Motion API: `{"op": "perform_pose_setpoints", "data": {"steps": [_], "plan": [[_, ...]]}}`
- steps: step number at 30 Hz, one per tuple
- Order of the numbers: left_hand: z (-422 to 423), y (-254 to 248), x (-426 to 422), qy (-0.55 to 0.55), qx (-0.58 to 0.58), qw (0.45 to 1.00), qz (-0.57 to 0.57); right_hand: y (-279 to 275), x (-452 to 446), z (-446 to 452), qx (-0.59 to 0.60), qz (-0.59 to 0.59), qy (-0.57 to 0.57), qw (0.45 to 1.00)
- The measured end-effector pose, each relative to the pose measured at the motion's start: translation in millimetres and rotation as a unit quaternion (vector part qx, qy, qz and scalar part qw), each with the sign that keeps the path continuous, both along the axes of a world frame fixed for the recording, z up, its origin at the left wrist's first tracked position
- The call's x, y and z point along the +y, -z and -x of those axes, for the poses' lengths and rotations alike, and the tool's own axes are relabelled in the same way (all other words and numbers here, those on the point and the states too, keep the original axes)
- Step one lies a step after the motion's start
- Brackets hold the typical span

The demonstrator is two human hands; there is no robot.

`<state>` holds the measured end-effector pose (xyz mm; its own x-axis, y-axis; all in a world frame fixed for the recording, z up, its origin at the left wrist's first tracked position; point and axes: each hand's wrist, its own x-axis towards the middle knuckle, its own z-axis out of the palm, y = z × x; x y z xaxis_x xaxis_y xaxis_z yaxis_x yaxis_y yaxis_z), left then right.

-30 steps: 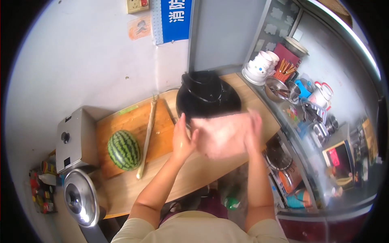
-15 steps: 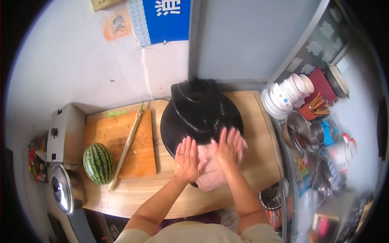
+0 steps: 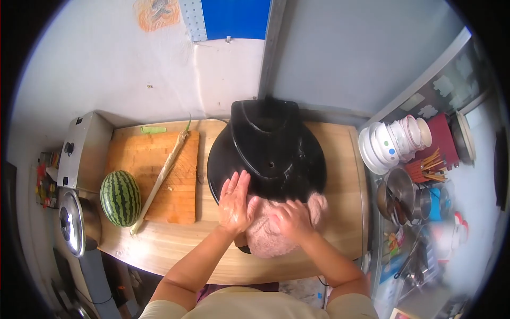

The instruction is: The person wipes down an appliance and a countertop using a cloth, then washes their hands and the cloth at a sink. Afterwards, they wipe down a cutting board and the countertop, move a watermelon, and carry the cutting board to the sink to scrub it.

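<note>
A black rounded appliance [image 3: 268,141], which looks like a closed electric griddle, sits on the wooden table. My left hand [image 3: 234,207] rests at its front left edge, fingers stretched out and thumb apart, holding nothing. Bunched over the front of the appliance is a pink towel [image 3: 271,242]. On top of this towel is my right hand [image 3: 291,220], its fingers curled into the cloth. The left thumb touches or nearly touches the towel's left side. The appliance's front edge is hidden by the towel and my hands.
At left lie a cutting board [image 3: 180,199], a scallion [image 3: 162,178] and a watermelon [image 3: 121,198]. Beyond them stand a metal box [image 3: 87,149] and a lidded pot [image 3: 74,223]. Stacked bowls [image 3: 390,141], chopsticks [image 3: 429,165] and metal pans [image 3: 398,191] crowd the right side.
My right hand has gone from spread flat to curled, gathering the towel. My left hand stays flat near the appliance's edge. The view has shifted slightly.
</note>
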<state>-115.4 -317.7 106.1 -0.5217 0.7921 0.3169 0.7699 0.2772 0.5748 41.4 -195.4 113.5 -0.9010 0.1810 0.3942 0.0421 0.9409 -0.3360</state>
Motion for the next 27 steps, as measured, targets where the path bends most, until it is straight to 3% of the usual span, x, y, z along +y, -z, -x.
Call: {"op": "perform_pose_setpoints", "data": {"steps": [8, 14, 18, 20, 21, 22, 24, 26, 27], "plan": [[3.5, -2.9, -1.8, 0.004, -0.010, 1.000, -0.004, -20.3, -14.3, 7.4, 0.052, 0.030, 0.084, 0.995], [3.2, -2.0, -1.4, 0.004, -0.028, 1.000, -0.003, -2.1, 6.5, 14.9, 0.077, 0.086, 0.065, 0.991], [2.5, -3.6, -1.1, 0.002, -0.028, 0.999, 0.020, 4.3, 58.4, 49.0, 0.101, 0.058, 0.139, 0.983], [2.1, -3.9, -0.8, 0.003, -0.015, 0.999, 0.032, 18.1, 92.7, 66.6, 0.039, -0.052, 0.203, 0.977], [0.8, -3.0, -0.7, 0.002, -0.008, 1.000, 0.030, 15.5, 113.3, 77.2, 0.071, -0.045, 0.213, 0.973], [1.5, -2.2, 0.0, -0.001, 0.002, 1.000, 0.026, 18.5, 132.0, 89.5, 0.025, -0.082, 0.294, 0.952], [2.6, -1.5, 0.6, 0.001, -0.008, 0.999, 0.036, 23.5, 155.7, 101.7, -0.013, -0.060, 0.343, 0.937], [1.3, -1.2, 0.0, 0.000, -0.012, 0.999, 0.049, 27.4, 155.3, 98.0, 0.116, -0.010, 0.316, 0.942], [1.2, -1.9, 0.4, 0.000, -0.007, 0.999, 0.054, 12.6, 139.5, 89.3, 0.117, 0.017, 0.304, 0.945]]}}
